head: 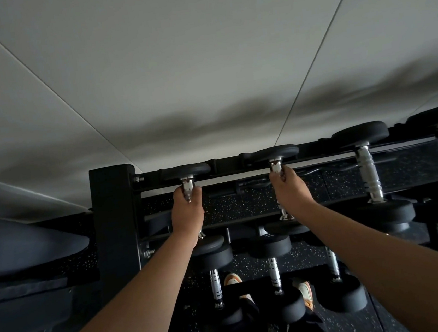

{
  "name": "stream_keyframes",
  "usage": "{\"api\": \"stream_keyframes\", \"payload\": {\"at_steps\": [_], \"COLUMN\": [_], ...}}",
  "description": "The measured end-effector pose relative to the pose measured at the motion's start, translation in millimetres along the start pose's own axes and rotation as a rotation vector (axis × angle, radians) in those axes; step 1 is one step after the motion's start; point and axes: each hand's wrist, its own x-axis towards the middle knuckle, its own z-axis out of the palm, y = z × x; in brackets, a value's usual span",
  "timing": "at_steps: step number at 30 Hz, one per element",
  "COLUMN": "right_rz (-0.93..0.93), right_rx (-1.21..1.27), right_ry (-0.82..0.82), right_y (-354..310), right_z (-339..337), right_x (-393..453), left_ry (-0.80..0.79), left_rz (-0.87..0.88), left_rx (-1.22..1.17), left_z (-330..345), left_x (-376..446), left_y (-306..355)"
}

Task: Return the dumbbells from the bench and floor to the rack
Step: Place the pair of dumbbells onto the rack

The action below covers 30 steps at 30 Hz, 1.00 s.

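A black dumbbell rack (114,218) stands against the pale wall. My left hand (187,210) is closed around the chrome handle of a small black dumbbell (185,171) lying across the top tier at its left end. My right hand (290,190) grips the handle of a second small dumbbell (275,153) beside it on the same tier. Both dumbbells' far heads rest at the back rail; their near heads are partly hidden under my wrists.
Two larger dumbbells (369,173) lie to the right on the top tier. Several more (275,271) sit on the lower tier. A dark padded bench (28,247) is at the left. My shoes (233,280) stand on speckled black floor below.
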Motion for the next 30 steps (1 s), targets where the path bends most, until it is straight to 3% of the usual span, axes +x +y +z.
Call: {"api": "stream_keyframes", "payload": {"at_steps": [8, 13, 18, 22, 30], "right_rz": [-0.091, -0.101, -0.128, -0.160, -0.212], "right_rx": [0.000, 0.038, -0.006, -0.073, -0.334], "right_ry": [0.001, 0.023, 0.086, 0.141, 0.252], "right_y": [-1.2, 7.7, 45.9, 95.8, 223.1], "right_z": [-25.4, -57.0, -110.4, -166.7, -290.9], "right_x": [-25.1, -40.9, -59.9, -81.1, -131.9], "left_ry": [0.223, 0.308, 0.076, -0.117, -0.277], "left_rz": [0.029, 0.238, 0.435, 0.600, 0.740], "left_rx": [0.206, 0.427, 0.378, 0.539, 0.767], "left_z": [20.8, 45.4, 94.5, 148.9, 261.4], "left_x": [-20.6, -49.6, -89.7, -133.5, -244.1], "left_y": [13.7, 37.6, 62.3, 79.6, 81.0]}}
